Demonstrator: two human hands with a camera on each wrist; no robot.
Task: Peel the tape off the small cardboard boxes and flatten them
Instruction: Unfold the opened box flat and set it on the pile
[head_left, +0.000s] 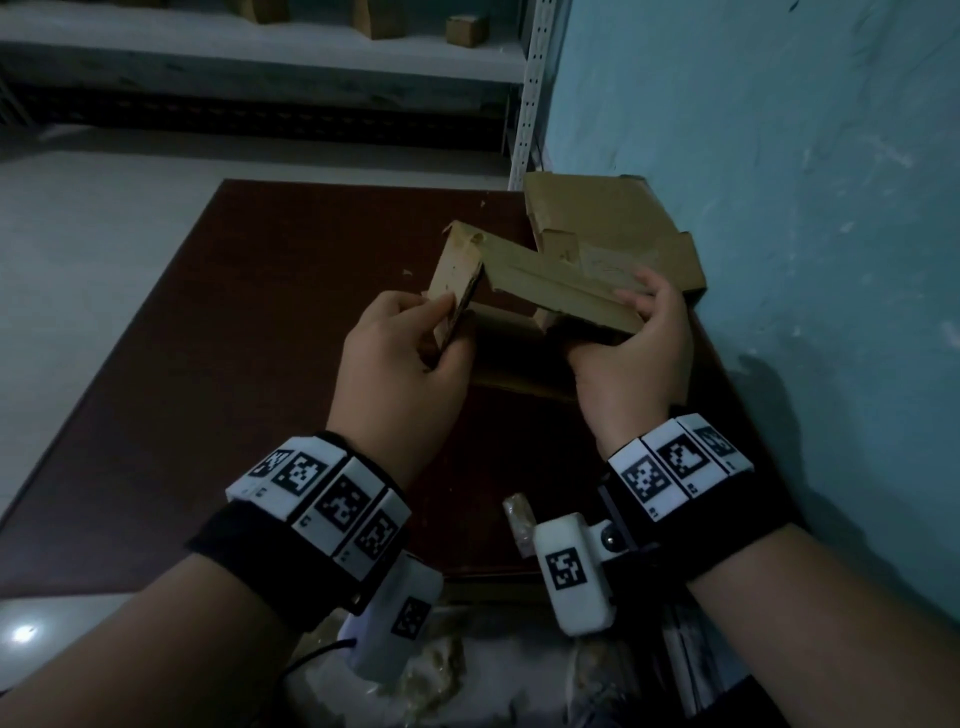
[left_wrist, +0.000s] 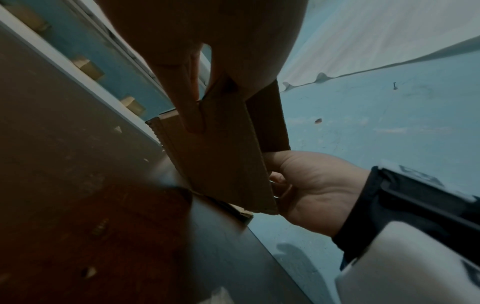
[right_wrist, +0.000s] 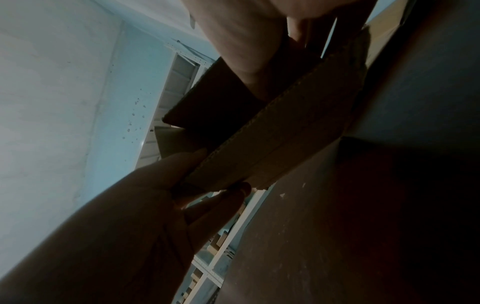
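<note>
I hold a small opened cardboard box (head_left: 540, 283) above the dark brown table (head_left: 260, 338), its panels partly unfolded. My left hand (head_left: 415, 343) pinches the box's left flap (head_left: 457, 275) between thumb and fingers. My right hand (head_left: 639, 338) grips the right end of the long panel, thumb on top. In the left wrist view the box (left_wrist: 221, 156) hangs below my fingers, with the right hand (left_wrist: 309, 189) behind it. The right wrist view shows the corrugated panel (right_wrist: 272, 144) between both hands. No tape is plainly visible.
A flattened piece of cardboard (head_left: 623, 234) lies at the table's far right, against the blue wall (head_left: 779, 208). A metal shelf (head_left: 260, 62) with small boxes (head_left: 467, 28) stands beyond. Scraps (head_left: 519, 514) lie near the table's front edge.
</note>
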